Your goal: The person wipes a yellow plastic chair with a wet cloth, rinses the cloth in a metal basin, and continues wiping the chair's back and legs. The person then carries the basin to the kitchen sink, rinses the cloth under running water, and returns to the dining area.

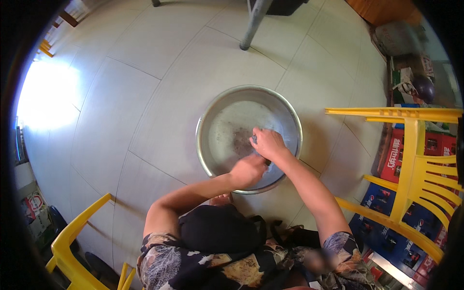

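Note:
A round metal basin (203, 145) stands on the tiled floor in front of me, with shallow water and dark specks at its bottom. Over its right part, my right hand (269, 144) is closed on a small dark blue-grey item (255, 139), perhaps cloth; a bit shows at the fingertips. My left hand (249, 171), blurred, lies just below and to the left, its fingers closed around the lower part of the same item, it seems. A dark end pokes out between the two hands. Most of the item is hidden by the fingers.
A yellow plastic chair (413, 145) stands at right, before red crates (393, 156) and blue crates (377, 203) of bottles. Another yellow chair (78, 221) is at lower left. A grey metal leg (253, 27) rests on the floor beyond the basin. My foot (220, 200) is near the basin's lower rim.

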`<state>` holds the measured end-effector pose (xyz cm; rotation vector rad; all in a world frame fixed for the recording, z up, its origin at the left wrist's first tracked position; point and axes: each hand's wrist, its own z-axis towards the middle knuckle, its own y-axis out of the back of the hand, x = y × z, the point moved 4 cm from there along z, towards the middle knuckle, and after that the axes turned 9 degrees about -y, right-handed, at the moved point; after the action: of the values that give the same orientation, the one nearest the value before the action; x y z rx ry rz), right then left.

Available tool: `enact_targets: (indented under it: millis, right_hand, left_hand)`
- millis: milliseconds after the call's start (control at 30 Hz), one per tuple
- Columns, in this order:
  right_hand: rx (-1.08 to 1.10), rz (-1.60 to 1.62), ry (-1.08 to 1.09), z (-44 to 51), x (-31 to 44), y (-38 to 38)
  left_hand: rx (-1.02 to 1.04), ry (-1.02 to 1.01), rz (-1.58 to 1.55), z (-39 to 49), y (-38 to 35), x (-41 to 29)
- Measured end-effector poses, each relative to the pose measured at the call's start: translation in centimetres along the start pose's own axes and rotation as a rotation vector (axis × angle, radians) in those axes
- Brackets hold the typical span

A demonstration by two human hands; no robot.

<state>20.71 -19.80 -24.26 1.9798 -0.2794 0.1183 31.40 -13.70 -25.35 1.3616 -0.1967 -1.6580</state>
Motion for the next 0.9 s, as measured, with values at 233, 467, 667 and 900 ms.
enact_targets:
  millis: [233, 467, 667, 900]
  right_hand:
    - [-0.457, 0.135, 0.597, -6.3, 3.5, 3.5]
    - [-0.590, 1.196, 0.275, -8.0, 4.2, 6.2]
    - [-0.654, 1.873, -0.160, -8.0, 4.2, 4.8]
    - [-0.049, 2.331, -0.445, -6.2, 2.6, 1.1]
  left_hand:
    - [-0.592, 1.145, -1.848, -1.4, 1.2, 2.2]
    - [-0.856, 0.792, -2.024, 1.4, 3.3, 2.1]
    - [-1.014, 0.788, -1.196, 2.4, 7.7, -1.0]
    - [-0.727, 0.223, 0.030, 5.0, 10.5, -4.0]
